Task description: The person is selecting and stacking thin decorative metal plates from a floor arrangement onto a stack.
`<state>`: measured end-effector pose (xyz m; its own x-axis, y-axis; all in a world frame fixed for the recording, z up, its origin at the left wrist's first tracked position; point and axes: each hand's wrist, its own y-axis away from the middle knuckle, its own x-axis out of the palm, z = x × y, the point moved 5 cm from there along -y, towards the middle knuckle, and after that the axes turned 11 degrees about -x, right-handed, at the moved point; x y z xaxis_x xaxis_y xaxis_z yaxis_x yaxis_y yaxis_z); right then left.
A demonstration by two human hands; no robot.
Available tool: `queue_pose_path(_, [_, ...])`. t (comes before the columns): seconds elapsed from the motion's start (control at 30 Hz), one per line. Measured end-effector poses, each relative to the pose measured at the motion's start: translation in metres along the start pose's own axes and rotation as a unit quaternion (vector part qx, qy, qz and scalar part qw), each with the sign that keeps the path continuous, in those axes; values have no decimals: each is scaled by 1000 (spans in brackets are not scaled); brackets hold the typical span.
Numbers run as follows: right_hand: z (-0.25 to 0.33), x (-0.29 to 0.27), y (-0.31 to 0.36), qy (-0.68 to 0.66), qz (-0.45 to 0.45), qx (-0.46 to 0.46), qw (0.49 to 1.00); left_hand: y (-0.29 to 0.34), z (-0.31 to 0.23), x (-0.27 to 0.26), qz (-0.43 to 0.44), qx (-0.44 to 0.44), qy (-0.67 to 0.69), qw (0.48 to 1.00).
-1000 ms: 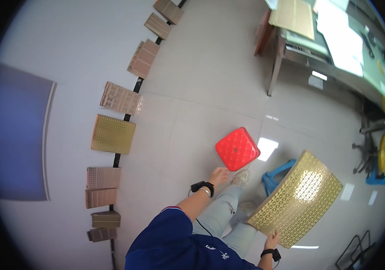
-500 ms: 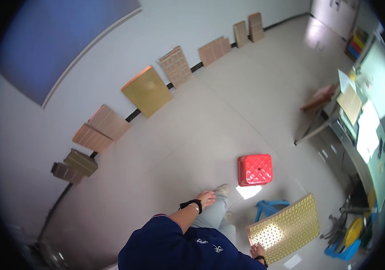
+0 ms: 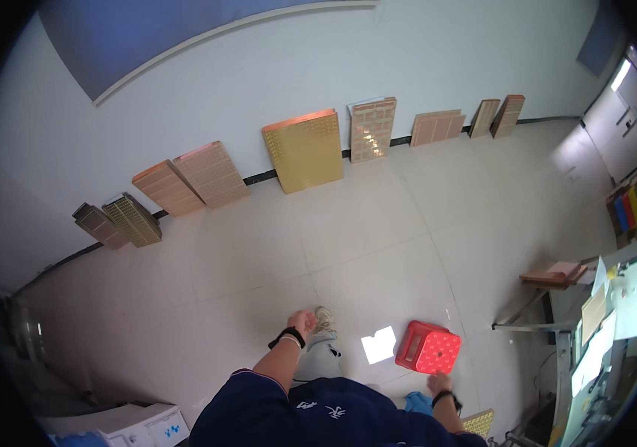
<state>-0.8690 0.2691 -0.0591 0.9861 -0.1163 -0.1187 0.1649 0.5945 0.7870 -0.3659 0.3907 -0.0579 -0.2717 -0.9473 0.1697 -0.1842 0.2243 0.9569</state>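
Observation:
My left hand hangs in front of my body, above my shoe, its fingers loosely curled with nothing seen in them. My right hand overlaps the near edge of the red plastic stool in the view; its fingers look curled in and nothing shows in them. Whether it touches the stool I cannot tell. Behind my right forearm, at the lower edge, a corner of a gold patterned panel shows. Part of a blue stool peeks out beside my shirt, the remainder hidden by my body.
Along the wall lean a large gold panel, a patterned panel stack, pinkish boards and several smaller stacks. A desk with papers and a metal leg stands right. A white cabinet sits at lower left.
My right hand has come off the gold panel and moved up near the red stool. My view has turned right, and the left hand's fingers have curled in.

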Motion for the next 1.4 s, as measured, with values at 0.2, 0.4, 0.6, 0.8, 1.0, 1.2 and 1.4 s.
queue_pose_path(0.2, [215,252,5,163,189,-259,933,-19,-170,32,-45,145,-17,988])
queue_pose_path(0.4, [316,394,3,223,295,-307,877,52,-361,136,-3,389,-165,906])
queue_pose_path(0.6, [330,518,61,342,660,-104,660,96,-465,233,98,355,-135,920])
queue_pose_path(0.8, [345,578,164,362,826,-4,432,69,-502,277,163,302,-24,939])
queue_pose_path(1.0, [366,639,167,365,851,-105,364,28,-528,282,174,253,127,943])
queue_pose_path(1.2, [396,708,154,338,875,-76,339,-48,-576,288,210,243,345,882])
queue_pose_path(1.4, [392,810,5,470,656,-77,586,-151,-576,266,157,146,502,838])
